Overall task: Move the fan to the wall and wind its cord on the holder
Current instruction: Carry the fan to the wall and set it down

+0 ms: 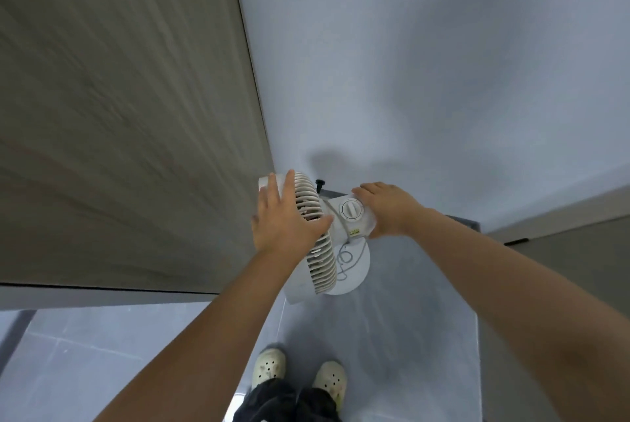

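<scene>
the left hand (281, 213) is pressing straight fingers flat on the grille of the white round plastic fan (318, 244), the right hand (388, 208) is clasping its motor housing beside the pale wall (409, 81), and the thin white cord (346, 258) dangling loose is likely risking a snag.

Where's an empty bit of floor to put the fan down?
Bare floor lies between the fan base and the shoes, and right of the base. It is crowded in the corner, where the left hand and right hand are on the fan by the wood panel.
</scene>
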